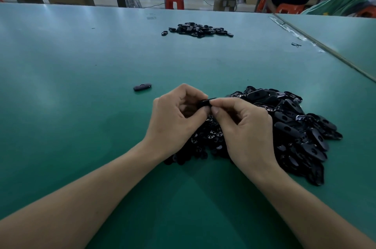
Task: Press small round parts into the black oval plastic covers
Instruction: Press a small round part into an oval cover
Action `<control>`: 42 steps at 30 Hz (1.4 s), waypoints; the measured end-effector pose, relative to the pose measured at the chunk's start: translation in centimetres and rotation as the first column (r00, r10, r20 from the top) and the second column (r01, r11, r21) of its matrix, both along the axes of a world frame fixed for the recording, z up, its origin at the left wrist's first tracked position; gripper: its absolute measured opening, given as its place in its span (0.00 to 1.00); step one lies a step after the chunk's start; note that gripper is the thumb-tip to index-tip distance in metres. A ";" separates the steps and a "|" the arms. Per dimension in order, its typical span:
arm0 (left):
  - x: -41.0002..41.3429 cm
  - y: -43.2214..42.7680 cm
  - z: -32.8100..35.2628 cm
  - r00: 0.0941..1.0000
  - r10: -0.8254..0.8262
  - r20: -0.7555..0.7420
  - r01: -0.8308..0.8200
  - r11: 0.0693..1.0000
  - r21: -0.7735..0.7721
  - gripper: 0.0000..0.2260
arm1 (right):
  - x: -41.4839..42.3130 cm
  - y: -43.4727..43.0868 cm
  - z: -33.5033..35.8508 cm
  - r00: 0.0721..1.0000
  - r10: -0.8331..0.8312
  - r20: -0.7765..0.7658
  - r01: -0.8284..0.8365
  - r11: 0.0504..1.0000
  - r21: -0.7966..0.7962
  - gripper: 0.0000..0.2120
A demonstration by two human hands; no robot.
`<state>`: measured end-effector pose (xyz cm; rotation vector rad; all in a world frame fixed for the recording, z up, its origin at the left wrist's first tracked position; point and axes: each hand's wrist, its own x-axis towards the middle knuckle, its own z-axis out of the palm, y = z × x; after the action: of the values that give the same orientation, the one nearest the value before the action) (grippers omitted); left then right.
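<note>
Both hands meet above the green table: the left hand and right hand each curl their fingers to pinch one black oval plastic cover between them. Just under and right of them lies a large heap of black oval covers, with small round black parts beneath the wrists.

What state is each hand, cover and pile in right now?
held cover: lifted, mostly hidden by fingers.
left hand: pinches held cover.
right hand: pinches its other end.
lone cover: lying flat, untouched.
near cover pile: loose heap, untouched.
small parts: heaped beneath the hands.
far pile: loose heap, untouched.
</note>
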<state>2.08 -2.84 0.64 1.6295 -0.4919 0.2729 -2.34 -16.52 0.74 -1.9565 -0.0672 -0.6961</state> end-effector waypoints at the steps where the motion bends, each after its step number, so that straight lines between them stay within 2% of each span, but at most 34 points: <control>1: 0.1 0.0 0.0 1.000 0.003 -0.010 -0.003 1.000 -0.006 0.10 | -0.1 0.1 0.0 1.000 0.003 0.001 -0.003 1.000 -0.017 0.09; 7: 0.3 0.2 0.2 0.999 0.029 -0.022 -0.029 1.000 0.011 0.13 | -0.1 0.0 0.0 1.000 0.022 -0.003 -0.022 0.999 -0.030 0.11; 11: 0.1 0.2 0.4 0.999 -0.013 -0.034 0.013 1.000 0.003 0.11 | 0.0 -0.4 0.1 0.999 -0.002 -0.040 0.001 0.999 -0.037 0.13; 15: -0.1 0.2 0.4 0.996 -0.072 -0.047 0.072 0.997 0.009 0.10 | 0.1 -1.1 0.3 0.994 0.067 -0.083 -0.063 0.996 0.056 0.09; 19: 0.0 0.2 0.2 0.994 -0.096 -0.046 0.097 0.995 0.010 0.10 | 0.1 -1.8 0.7 0.987 0.139 -0.085 -0.129 0.985 0.113 0.10; 27: 0.2 0.4 0.0 0.994 -0.079 -0.077 0.075 0.996 -0.055 0.11 | 0.1 -1.9 0.4 0.985 0.137 -0.106 -0.122 0.983 0.135 0.06; 42: 0.3 0.4 -0.1 0.984 -0.131 -0.119 0.121 0.989 -0.081 0.11 | 0.0 -1.7 0.9 0.989 0.066 -0.134 -0.063 0.998 0.025 0.07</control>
<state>2.35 -2.42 0.57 1.5264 -0.4821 0.0932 -2.38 -18.20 1.65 -1.9672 -0.0406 -0.5190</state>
